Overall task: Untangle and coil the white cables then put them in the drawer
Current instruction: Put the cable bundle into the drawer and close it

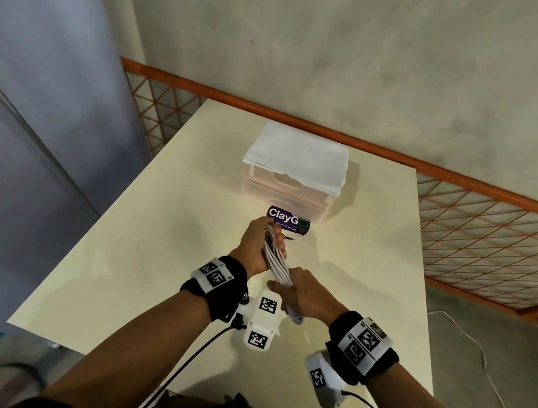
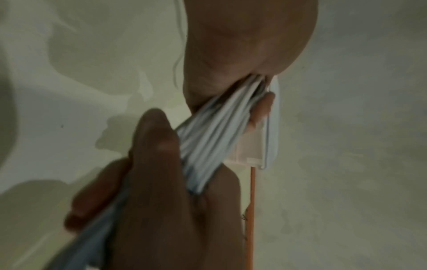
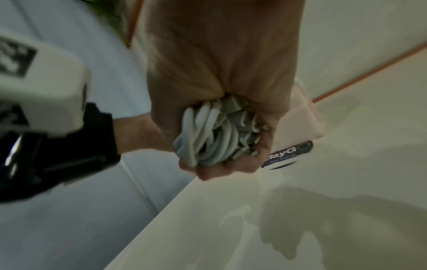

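A bundle of white cables [image 1: 276,262] is stretched between my two hands above the cream table [image 1: 154,229]. My left hand [image 1: 254,243] grips the far end, and its palm [image 2: 242,54] closes over the strands [image 2: 217,135]. My right hand [image 1: 303,294] grips the near end in a fist [image 3: 219,64], with looped cable ends [image 3: 208,137] and some plugs sticking out below it. Its dark fingers [image 2: 157,164] wrap the strands. Just beyond my hands stands a small white drawer unit [image 1: 293,189] with both drawers pushed in.
A folded white cloth [image 1: 298,155] lies on top of the drawer unit. A purple ClayGo sign [image 1: 287,220] stands in front of it. An orange rail with mesh [image 1: 327,132] runs behind the table. A thin white cord [image 1: 486,365] trails on the floor at right.
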`<act>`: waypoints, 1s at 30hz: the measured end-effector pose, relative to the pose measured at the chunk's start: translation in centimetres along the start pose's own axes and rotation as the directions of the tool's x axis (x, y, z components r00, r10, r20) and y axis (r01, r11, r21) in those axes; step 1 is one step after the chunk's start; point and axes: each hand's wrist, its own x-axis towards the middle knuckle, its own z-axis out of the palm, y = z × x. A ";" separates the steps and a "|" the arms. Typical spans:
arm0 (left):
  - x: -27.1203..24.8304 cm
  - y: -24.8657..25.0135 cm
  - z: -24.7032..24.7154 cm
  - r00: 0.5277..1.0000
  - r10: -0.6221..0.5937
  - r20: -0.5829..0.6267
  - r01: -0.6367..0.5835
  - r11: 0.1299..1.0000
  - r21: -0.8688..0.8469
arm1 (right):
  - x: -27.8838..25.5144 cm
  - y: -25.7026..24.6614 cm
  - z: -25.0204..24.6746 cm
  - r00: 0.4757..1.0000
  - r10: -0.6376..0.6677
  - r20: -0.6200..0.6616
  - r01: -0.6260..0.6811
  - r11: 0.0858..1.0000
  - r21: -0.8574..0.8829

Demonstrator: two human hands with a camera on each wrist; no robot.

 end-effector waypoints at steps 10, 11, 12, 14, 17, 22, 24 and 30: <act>9.4 3.3 -2.1 0.996 0.059 -0.068 -0.047 0.986 0.159 | 3.8 4.3 -3.3 0.988 0.151 -0.031 -0.149 0.987 0.057; 10.0 3.5 -1.6 0.996 0.071 -0.058 -0.063 0.989 0.134 | 4.0 4.8 -3.4 0.985 0.168 -0.039 -0.165 0.984 0.063; 10.5 3.6 -1.1 0.996 0.076 -0.046 -0.071 0.992 0.106 | 4.0 5.1 -3.5 0.982 0.181 -0.049 -0.177 0.981 0.075; 11.6 3.6 -0.3 0.997 0.071 -0.033 -0.069 0.996 0.060 | 4.1 5.6 -3.6 0.977 0.201 -0.069 -0.193 0.975 0.105; 12.9 3.3 -0.1 0.995 0.076 -0.059 -0.072 0.995 0.075 | 3.7 5.9 -3.7 0.973 0.213 -0.086 -0.202 0.971 0.127; 12.6 2.3 -1.2 0.987 0.112 -0.115 -0.088 0.977 0.196 | 3.7 5.5 -5.2 0.977 0.165 -0.134 -0.143 0.977 0.160; 12.1 1.3 -1.9 0.987 0.112 -0.116 -0.086 0.974 0.208 | 4.2 4.4 -6.4 0.983 0.111 -0.146 -0.089 0.984 0.152; 10.5 -1.6 -4.5 0.992 0.046 -0.116 -0.028 0.988 0.149 | 9.5 -0.3 -8.7 0.993 -0.060 -0.097 0.059 0.998 -0.011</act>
